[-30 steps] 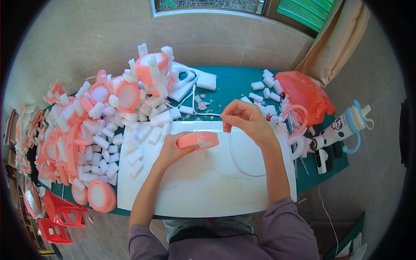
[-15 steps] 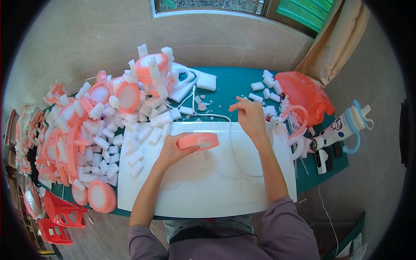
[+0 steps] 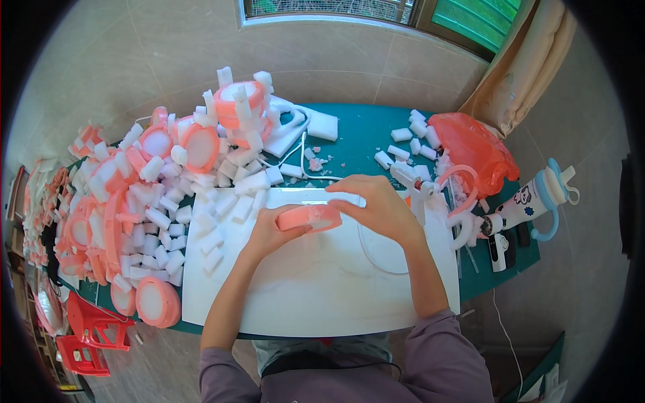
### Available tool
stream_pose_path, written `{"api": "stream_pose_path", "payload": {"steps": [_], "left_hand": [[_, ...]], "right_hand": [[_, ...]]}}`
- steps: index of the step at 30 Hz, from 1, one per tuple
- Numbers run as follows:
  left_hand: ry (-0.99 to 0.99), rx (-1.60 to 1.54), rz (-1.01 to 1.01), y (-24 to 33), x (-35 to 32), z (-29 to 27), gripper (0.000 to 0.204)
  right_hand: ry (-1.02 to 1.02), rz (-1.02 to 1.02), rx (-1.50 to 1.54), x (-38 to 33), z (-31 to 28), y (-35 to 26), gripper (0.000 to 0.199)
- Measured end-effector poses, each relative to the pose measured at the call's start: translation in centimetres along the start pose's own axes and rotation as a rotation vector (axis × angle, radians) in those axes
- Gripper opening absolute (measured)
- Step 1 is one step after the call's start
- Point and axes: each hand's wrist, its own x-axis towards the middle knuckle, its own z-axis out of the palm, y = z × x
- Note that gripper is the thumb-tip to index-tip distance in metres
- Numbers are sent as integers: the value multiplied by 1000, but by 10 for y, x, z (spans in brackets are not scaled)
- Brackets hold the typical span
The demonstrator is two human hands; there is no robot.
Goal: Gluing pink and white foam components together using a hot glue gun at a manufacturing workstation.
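My left hand (image 3: 270,232) grips a round pink foam piece (image 3: 310,217) with a pale centre, tilted above the white board. Close over its right side, my right hand (image 3: 377,207) pinches a small white foam block (image 3: 347,198) between thumb and fingers. A narrow gap seems to separate block and round piece. Just beyond the right hand rests a white corded tool that looks like a glue gun (image 3: 418,191), partly hidden by that hand. Its white cord (image 3: 363,245) loops over the board.
Many white foam blocks (image 3: 160,218) and pink rounds (image 3: 158,302) pile up on the left. A stack of pink rounds (image 3: 238,104) stands at the back. To the right are loose blocks (image 3: 401,134), a red plastic bag (image 3: 474,151) and a bottle (image 3: 527,205). The white board (image 3: 316,295) lies in front.
My right hand has come left and nearer, from beside the loose blocks to the pink round, and a white foam block now shows in its fingers. My left hand has barely moved.
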Motion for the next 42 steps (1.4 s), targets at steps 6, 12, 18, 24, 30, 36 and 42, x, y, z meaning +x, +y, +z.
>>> {"api": "stream_pose_path", "payload": {"steps": [6,12,18,24,30,36,42], "left_hand": [[-3,-6,7,0,1,0,33],[-22,-16,-12,4,0,0,32],[-11,-5,-20,5,0,1,32],[3,1,-27,2,0,0,33],[-11,-16,-41,3,0,0,34],[-13,-35,-26,3,0,0,33],[-5,-30,-7,1,0,1,33]], "right_hand": [[-131,1,5,-4,8,-9,26],[-211,81,-110,-2,12,-13,19],[-123,50,-133,-6,21,-9,16],[-146,65,-177,-4,19,-16,17],[-145,32,-138,-5,19,-17,27],[-165,7,-172,-5,18,-24,29],[-160,-28,-248,-5,21,-24,22]]}}
